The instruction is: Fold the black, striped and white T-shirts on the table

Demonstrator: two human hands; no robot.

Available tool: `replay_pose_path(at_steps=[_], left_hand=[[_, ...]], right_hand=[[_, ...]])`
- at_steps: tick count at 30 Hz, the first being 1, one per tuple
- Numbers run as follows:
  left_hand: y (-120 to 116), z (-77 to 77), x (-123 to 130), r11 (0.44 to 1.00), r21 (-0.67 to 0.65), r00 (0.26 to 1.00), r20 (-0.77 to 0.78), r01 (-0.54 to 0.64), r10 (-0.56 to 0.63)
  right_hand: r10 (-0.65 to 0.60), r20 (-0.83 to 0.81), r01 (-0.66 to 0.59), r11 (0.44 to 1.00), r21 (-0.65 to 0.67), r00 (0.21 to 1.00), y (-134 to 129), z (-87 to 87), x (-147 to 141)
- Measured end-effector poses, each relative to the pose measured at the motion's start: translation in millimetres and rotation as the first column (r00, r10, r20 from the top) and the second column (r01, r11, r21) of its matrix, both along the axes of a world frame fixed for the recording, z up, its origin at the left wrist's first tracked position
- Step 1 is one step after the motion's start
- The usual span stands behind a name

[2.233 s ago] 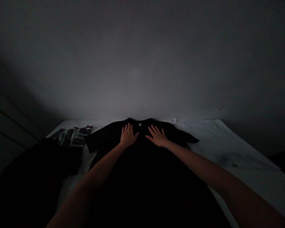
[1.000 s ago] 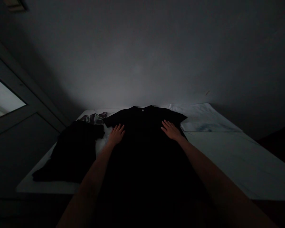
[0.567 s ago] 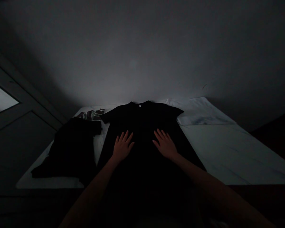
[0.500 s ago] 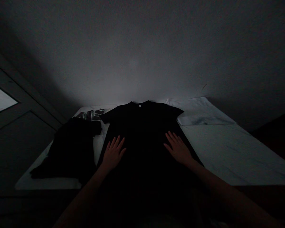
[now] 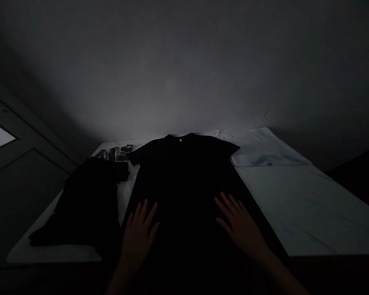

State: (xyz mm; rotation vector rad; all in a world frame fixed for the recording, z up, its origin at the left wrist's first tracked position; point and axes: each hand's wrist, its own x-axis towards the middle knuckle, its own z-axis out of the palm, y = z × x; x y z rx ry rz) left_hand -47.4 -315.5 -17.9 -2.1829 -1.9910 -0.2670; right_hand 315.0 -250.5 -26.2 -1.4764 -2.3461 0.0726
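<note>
A black short-sleeved T-shirt point(image 5: 184, 176) lies spread out in front of me, its collar with a small pale label toward the wall. My left hand point(image 5: 139, 233) rests palm down over its left side, fingers spread. Over the right side, my right hand point(image 5: 241, 225) is likewise flat with the fingers apart. Neither hand grips the cloth. The shirt's lower part fades into darkness near my body, so its hem cannot be made out.
Dark folded clothing point(image 5: 89, 200) lies to the left, with a patterned cloth point(image 5: 115, 153) behind it. At the back right is a white folded cloth point(image 5: 264, 147) on the pale marbled table point(image 5: 307, 205). A wall point(image 5: 178, 73) rises behind; a door point(image 5: 27, 155) stands at left.
Both hands have slid toward me down the shirt, still flat with fingers spread. The view has shifted slightly; the shirt lies as before.
</note>
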Motion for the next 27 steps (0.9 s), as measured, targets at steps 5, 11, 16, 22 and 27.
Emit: replay_pose_path(at_steps=[5, 11, 16, 22, 27], left_hand=[[-11.2, 3.0, -50.2, 0.999, -0.016, 0.997, -0.064, -0.048, 0.047], [107.2, 38.2, 69.0, 0.947, -0.078, 0.950, 0.008, 0.312, -0.313], [133.3, 14.9, 22.2, 0.967, -0.122, 0.974, 0.032, 0.226, -0.223], [164.1, 15.4, -9.4, 0.991, -0.106, 0.996, 0.023, -0.079, 0.082], [259.5, 33.0, 66.5, 0.985, -0.113, 0.983, 0.148, 0.129, -0.111]], right_hand=[[-0.158, -0.024, 0.160, 0.977, 0.144, 0.987, 18.5, -22.1, 68.1], [0.271, 0.042, -0.269, 0.961, -0.060, 0.962, 73.7, 14.9, -79.9], [0.301, 0.088, -0.295, 0.953, -0.074, 0.950, 113.8, 1.0, -58.7], [-0.143, 0.149, 0.147, 0.989, -0.016, 0.978, 178.0, -9.1, -23.3], [0.123, 0.192, -0.095, 0.984, -0.148, 0.974, 225.3, 16.1, -127.5]])
